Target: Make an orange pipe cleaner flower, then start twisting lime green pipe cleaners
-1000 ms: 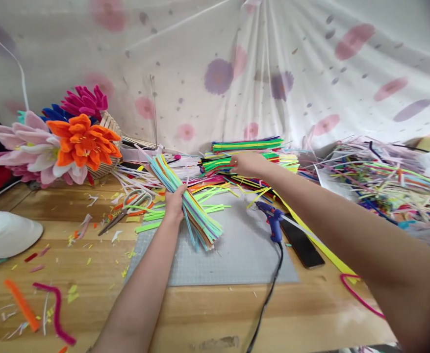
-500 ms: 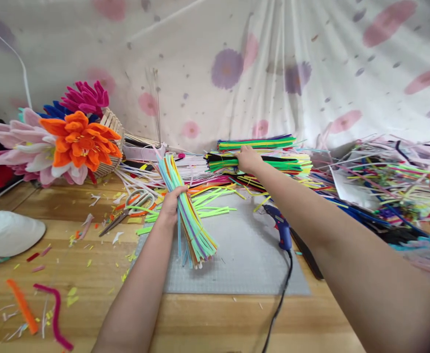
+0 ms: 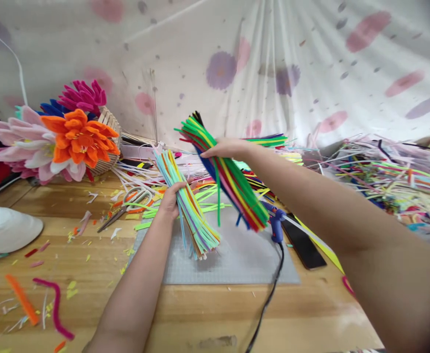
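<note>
My left hand (image 3: 171, 200) is closed round a bundle of pipe cleaners (image 3: 199, 220) in pale mint, yellow, orange, purple and brown, tilted over the cutting mat. My right hand (image 3: 224, 148) grips a second, brighter bundle of pipe cleaners (image 3: 242, 193) in green, red, yellow and blue, held up in the air just right of the first. Below both bundles lies the grey cutting mat (image 3: 233, 269). Some loose lime-green pipe cleaners (image 3: 144, 226) rest at its back left, partly behind my left hand. A blue glue gun (image 3: 276, 228) stands near the mat's right side.
Scissors (image 3: 121, 211) lie left of the mat among scraps. A black phone (image 3: 305, 245) is at the right. A basket of fuzzy flowers (image 3: 84, 139) sits back left, near a white cap (image 3: 11, 229). Heaped pipe cleaners (image 3: 402, 181) cover the back right, before a patterned curtain (image 3: 185, 44).
My right hand has lifted the bright bundle off the back pile and brought it left and nearer. My left hand still holds the mint bundle, almost unmoved. More of the phone shows.
</note>
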Tool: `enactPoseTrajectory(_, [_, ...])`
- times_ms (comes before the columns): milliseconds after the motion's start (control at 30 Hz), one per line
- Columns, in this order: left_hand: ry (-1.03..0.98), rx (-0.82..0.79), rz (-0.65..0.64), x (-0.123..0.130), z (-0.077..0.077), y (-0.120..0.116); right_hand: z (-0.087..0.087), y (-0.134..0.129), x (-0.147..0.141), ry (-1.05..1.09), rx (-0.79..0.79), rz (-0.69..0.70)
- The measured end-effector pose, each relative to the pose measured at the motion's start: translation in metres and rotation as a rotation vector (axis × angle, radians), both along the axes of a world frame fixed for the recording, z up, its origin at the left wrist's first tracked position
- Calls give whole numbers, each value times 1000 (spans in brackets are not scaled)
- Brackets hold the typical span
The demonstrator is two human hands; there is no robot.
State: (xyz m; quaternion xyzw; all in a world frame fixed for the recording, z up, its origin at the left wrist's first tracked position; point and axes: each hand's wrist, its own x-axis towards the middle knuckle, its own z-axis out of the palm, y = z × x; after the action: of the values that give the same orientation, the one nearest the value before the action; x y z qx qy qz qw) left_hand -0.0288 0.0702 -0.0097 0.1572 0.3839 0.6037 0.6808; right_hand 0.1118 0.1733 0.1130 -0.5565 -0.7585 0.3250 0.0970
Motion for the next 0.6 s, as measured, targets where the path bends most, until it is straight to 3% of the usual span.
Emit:
enactPoseTrajectory(100, [-11,33,-8,-8,5,-2,-37,-27,-21,404,-431,25])
enactPoseTrajectory(200, [-6,49,-40,-18,6,-4,-79,-52,-36,768,-559,-85])
enactPoseTrajectory(300, [-1,34,-96,-24,5,-5,-108,-68,-45,979,-476,-189])
enactPoseTrajectory(367, [11,20,-119,-25,6,-6,-117,-72,-49,987,-371,-215])
enactPoseTrajectory(500, [104,-21,-122,-23,9,-11,-118,-76,-52,673,-54,-258])
enactPoseTrajectory(533, [145,-42,-116,-23,9,-13,-116,-76,-51,619,-21,-231])
enactPoseTrajectory(600, [229,-74,-95,-23,10,-19,-111,-80,-47,662,-103,-109])
